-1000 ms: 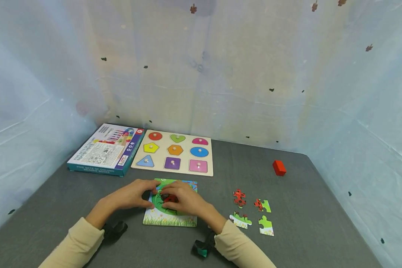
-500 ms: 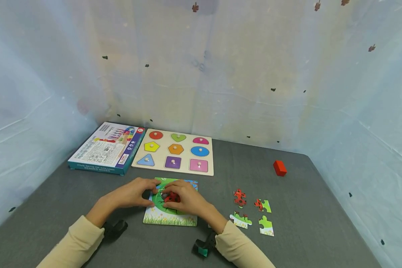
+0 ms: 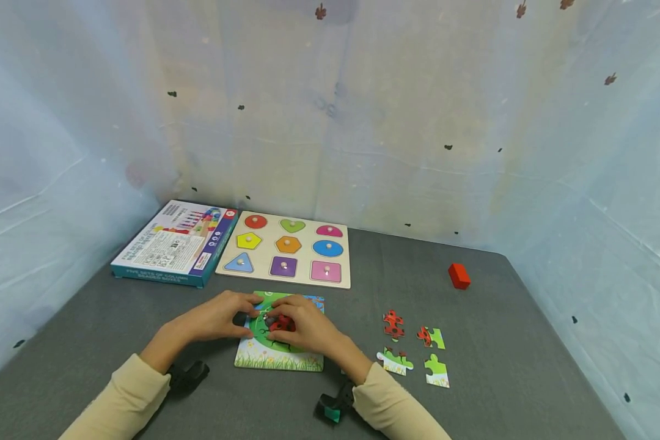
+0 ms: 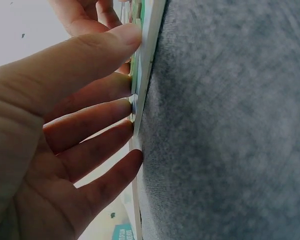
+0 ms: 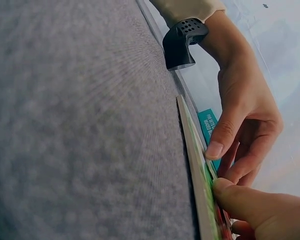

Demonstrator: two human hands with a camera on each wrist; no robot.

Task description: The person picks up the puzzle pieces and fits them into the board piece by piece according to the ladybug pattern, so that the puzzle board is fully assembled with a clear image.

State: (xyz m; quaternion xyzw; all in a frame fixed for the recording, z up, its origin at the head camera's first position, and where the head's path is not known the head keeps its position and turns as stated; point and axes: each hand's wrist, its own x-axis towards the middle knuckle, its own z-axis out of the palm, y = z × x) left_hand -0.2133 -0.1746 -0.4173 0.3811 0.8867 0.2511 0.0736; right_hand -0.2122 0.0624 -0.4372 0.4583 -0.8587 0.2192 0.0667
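Observation:
In the head view the left hand [image 3: 214,318] lies at the left side of a square green-and-white puzzle board [image 3: 277,362], its thumb and fingers spread. The left wrist view shows that hand [image 4: 55,170] with long, mostly straight fingertips touching the board's edge. Over the board's middle, the right hand [image 3: 308,327] pinches a red ladybug piece [image 3: 282,324] between thumb and fingers; the piece is partly hidden. From the right wrist, the right thumb [image 5: 245,200] presses low at the board's surface, close to the left hand [image 5: 250,100]. Whether the piece lies flush cannot be told.
Several loose puzzle pieces [image 3: 394,362] lie right of the board. Farther right is a red block [image 3: 459,277]. Behind the board are a shape board [image 3: 308,284] with knobbed pieces and a flat box [image 3: 170,244]. Pale sheeting [image 3: 363,153] surrounds the table [image 3: 506,366].
The right hand's fingers have shifted slightly, showing more of the ladybug. The left hand stays at the board's left side. The head view has moved a little.

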